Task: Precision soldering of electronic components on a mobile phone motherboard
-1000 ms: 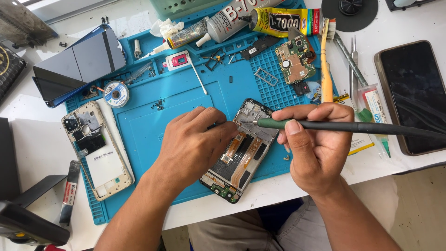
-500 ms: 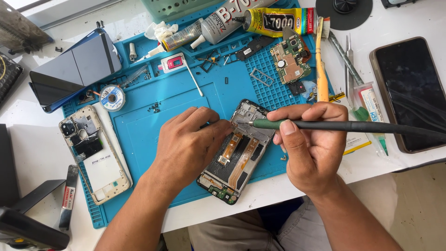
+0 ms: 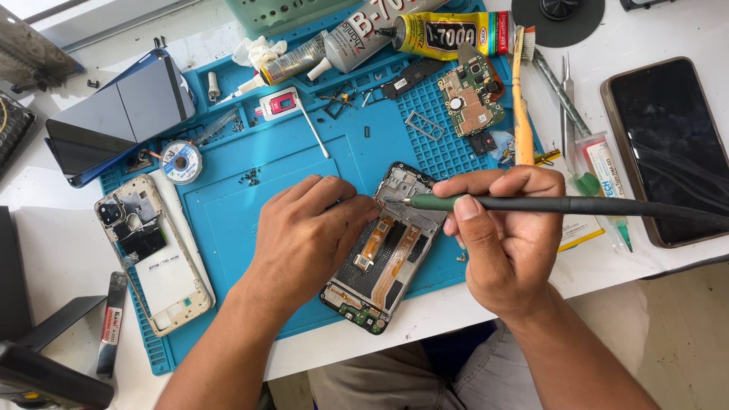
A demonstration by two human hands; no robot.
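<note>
1. The opened phone frame (image 3: 389, 247) lies on the blue repair mat (image 3: 250, 205) at the near edge of the white worktop (image 3: 45, 250), internals facing up, orange flex cables exposed.
2. Long axis: diagonal. Its upper end points away and to the right; its lower end points toward the person and to the left.
3. The left hand (image 3: 307, 235) is spread over the frame's left edge, fingers pressing down, gripping nothing else.
4. The right hand (image 3: 505, 239) is clenched around a soldering iron (image 3: 547, 203), which lies nearly level with its tip at the frame's upper end.
5. Judgement: keep the pinning pressure steady, bring only the tip into contact, and hold it clear of the flex cables and the left fingertips.
6. Surroundings: a separate back frame (image 3: 156, 258) at left, a circuit board (image 3: 474, 102) beyond, and a dark phone (image 3: 668, 148) at right.
</note>
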